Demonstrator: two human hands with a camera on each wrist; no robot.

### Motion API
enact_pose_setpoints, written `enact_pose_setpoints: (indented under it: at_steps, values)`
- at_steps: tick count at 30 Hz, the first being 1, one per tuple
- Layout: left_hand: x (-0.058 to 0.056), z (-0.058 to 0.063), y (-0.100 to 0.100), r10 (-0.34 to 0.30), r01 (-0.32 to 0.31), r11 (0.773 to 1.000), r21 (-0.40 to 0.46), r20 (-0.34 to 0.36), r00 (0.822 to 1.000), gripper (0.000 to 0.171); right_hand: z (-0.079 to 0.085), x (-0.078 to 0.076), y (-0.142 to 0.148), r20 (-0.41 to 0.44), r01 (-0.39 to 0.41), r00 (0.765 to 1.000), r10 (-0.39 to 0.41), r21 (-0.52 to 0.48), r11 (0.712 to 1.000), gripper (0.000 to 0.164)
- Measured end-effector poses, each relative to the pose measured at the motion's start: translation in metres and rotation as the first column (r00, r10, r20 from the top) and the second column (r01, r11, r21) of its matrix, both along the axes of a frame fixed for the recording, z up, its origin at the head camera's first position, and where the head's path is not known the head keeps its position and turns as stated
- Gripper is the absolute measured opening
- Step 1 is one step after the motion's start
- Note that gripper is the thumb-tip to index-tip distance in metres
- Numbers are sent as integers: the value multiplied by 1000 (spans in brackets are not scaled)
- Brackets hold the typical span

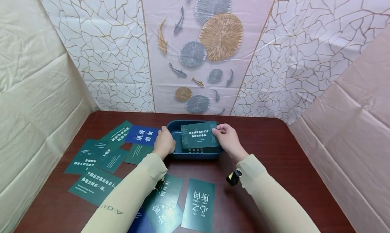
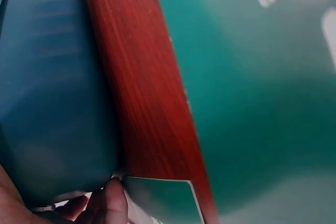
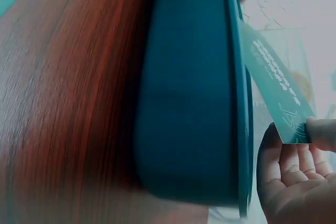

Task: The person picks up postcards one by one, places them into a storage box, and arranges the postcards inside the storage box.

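A dark blue plastic tray (image 1: 195, 155) stands near the back of the table, at least one green card lying in it. My right hand (image 1: 228, 140) pinches the right edge of a green card (image 1: 199, 138) with white Chinese lettering, thumb on top and fingers beneath. In the right wrist view that card (image 3: 278, 85) slants up out of the tray over its rim. My left hand (image 1: 164, 143) grips the left end of the tray; in the left wrist view its fingers (image 2: 115, 203) curl round the tray's corner. A blue card (image 1: 141, 135) lies right beside that hand.
Several overlapping green cards (image 1: 94, 185) are spread on the left of the brown table (image 1: 274, 178). Nearer the front lie another green card (image 1: 198, 206), overlapping green cards (image 1: 163, 216) and a blue card (image 1: 141, 224) partly under my left sleeve. Patterned cloth walls (image 1: 189, 90) enclose the table.
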State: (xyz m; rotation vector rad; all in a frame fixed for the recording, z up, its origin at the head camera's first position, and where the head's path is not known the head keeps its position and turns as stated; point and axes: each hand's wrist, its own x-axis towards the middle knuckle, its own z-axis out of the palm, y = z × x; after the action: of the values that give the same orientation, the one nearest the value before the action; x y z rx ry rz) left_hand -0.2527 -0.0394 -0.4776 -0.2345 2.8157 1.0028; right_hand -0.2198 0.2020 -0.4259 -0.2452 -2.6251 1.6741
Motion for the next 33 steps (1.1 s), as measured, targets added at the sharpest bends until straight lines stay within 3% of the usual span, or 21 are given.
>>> enact_pose_setpoints:
  at_steps: [8, 15, 19, 26, 33]
  values:
    - [1, 1, 1, -5, 5, 1000, -5, -10, 1000, 69, -9, 0, -16, -53, -78, 995, 86, 141, 987, 20]
    - [4, 2, 0, -12, 12, 1000, 1, -26, 1000, 69, -16, -1, -25, -99, -70, 989, 112, 356, 932, 16]
    - [2, 1, 1, -16, 16, 1000, -3, -21, 1000, 70, -18, -3, -30, -33, -84, 993, 112, 459, 884, 21]
    - [2, 1, 1, -19, 19, 1000, -5, -24, 1000, 70, -20, -9, -39, 128, -146, 988, 87, 589, 795, 69]
    - [3, 2, 0, -15, 15, 1000, -2, -25, 1000, 69, -20, -10, -42, 262, -246, 960, 96, 630, 737, 82]
